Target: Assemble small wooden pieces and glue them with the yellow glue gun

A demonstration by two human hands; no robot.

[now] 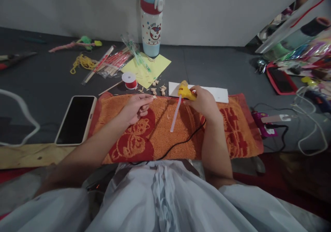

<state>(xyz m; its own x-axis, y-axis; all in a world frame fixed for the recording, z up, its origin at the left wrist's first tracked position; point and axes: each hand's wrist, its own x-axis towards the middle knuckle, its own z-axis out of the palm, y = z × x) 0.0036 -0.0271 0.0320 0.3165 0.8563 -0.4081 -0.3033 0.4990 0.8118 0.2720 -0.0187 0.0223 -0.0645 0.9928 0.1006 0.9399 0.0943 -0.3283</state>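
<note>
Between the thumb and fingertips of my left hand (137, 108) is a small pale wooden piece (154, 97), too small to make out in detail. My right hand (204, 102) is closed round a yellow hot glue gun (186, 91), with a long translucent glue stick (176, 114) jutting from it toward me. The gun's front end is over a white board (217, 94). Just beyond my left fingertips lie several little bundles of wood pieces (162, 90). Both hands are above an orange and red towel (178, 142), across which a black cord (178, 143) runs.
Behind the towel are a red ribbon spool (129, 80), yellow paper (161, 64), packaged sticks (116, 61) and an upright bottle (152, 25). A phone (76, 120) lies at left. On the right are a red-cased phone (281, 78), a purple power adapter (264, 124) and loose cables (310, 132).
</note>
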